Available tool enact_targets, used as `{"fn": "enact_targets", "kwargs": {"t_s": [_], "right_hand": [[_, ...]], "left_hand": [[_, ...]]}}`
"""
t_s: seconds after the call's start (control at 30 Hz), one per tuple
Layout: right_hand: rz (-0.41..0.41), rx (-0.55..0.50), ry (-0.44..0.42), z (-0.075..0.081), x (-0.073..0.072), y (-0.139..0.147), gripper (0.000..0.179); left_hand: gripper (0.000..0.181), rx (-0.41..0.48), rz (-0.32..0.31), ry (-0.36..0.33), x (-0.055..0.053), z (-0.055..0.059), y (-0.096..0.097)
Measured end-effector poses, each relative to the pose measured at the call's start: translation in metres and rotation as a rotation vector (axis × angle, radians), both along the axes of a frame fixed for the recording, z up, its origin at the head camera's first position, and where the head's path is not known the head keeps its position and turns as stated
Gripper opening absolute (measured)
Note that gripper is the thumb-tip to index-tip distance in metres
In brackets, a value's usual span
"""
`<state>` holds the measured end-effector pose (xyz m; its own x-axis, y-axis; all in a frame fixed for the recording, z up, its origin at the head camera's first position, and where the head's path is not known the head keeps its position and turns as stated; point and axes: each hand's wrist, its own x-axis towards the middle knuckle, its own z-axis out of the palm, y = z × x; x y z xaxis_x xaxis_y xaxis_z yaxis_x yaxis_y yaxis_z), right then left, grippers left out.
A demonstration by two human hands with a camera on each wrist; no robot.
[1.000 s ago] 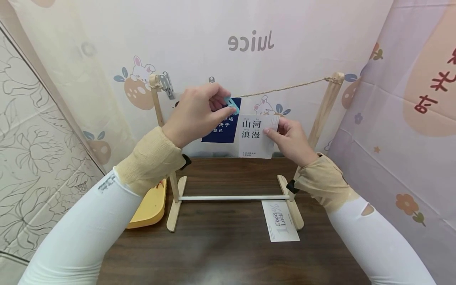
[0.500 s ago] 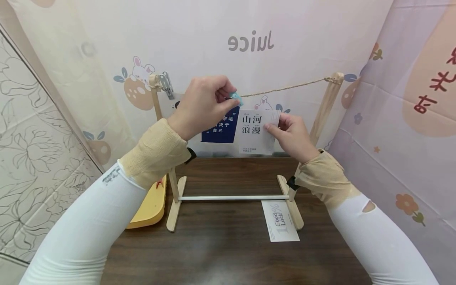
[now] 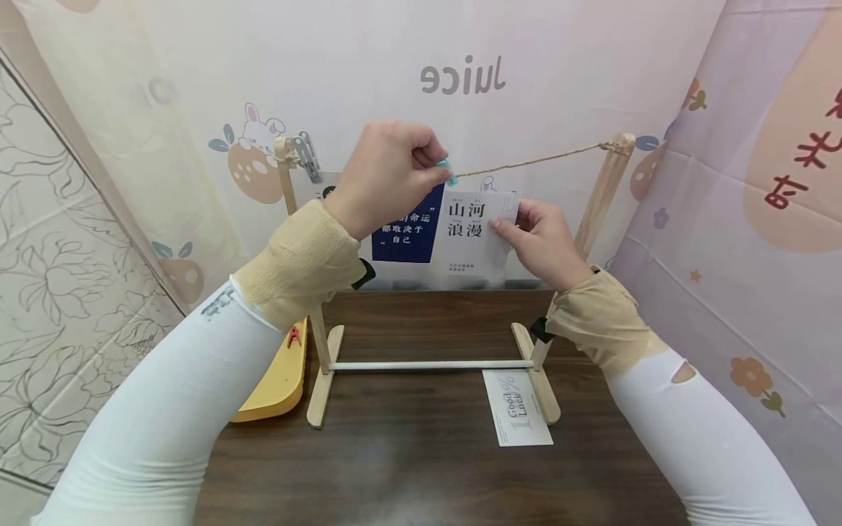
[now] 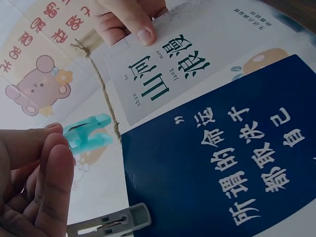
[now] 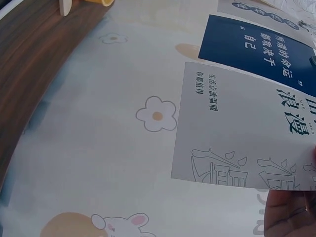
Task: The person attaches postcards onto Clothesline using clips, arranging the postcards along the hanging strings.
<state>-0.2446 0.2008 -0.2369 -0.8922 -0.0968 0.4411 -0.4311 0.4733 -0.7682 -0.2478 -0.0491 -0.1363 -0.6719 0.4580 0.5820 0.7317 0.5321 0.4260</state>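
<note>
My left hand (image 3: 391, 175) pinches a teal clothespin (image 4: 86, 134) between thumb and fingers beside the rope (image 3: 533, 161). In the left wrist view its prongs point toward the rope. The right hand (image 3: 542, 237) holds a white card (image 3: 475, 245) with dark characters by its right edge, upright just below the rope. Left of that card hangs a navy card (image 4: 207, 163) with white characters, and a grey clothespin (image 4: 111, 222) sits at its top edge. My left hand partly hides the navy card in the head view.
The rope is tied between two wooden posts (image 3: 600, 197). Grey clothespins (image 3: 307, 157) hang by the left post. A "Good Luck" card (image 3: 518, 409) lies on the table (image 3: 395, 467). At left stands a yellow tray (image 3: 272, 387) with a red clothespin (image 3: 293, 336).
My left hand has moved up and to the right with the teal clothespin. The white card in my right hand has risen toward the rope. The navy card shows more.
</note>
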Motion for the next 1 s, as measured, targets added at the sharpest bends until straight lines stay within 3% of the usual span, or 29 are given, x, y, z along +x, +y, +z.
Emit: {"fn": "enact_targets", "kwargs": {"t_s": [0.2, 0.57, 0.87, 1.0], "right_hand": [[-0.01, -0.009, 0.003, 0.006, 0.0, 0.001, 0.025], [0.022, -0.024, -0.004, 0.015, -0.003, 0.003, 0.027], [0.033, -0.004, -0.012, 0.018, -0.012, 0.003, 0.026], [0.047, -0.013, -0.019, 0.018, -0.016, 0.006, 0.026]], "left_hand": [[0.008, 0.003, -0.007, -0.082, -0.006, 0.008, 0.007], [0.012, -0.073, 0.036, -0.089, -0.007, 0.022, 0.017], [0.015, -0.186, 0.113, -0.145, -0.008, 0.036, 0.03], [0.017, -0.213, 0.112, -0.155, -0.01, 0.038, 0.034]]}}
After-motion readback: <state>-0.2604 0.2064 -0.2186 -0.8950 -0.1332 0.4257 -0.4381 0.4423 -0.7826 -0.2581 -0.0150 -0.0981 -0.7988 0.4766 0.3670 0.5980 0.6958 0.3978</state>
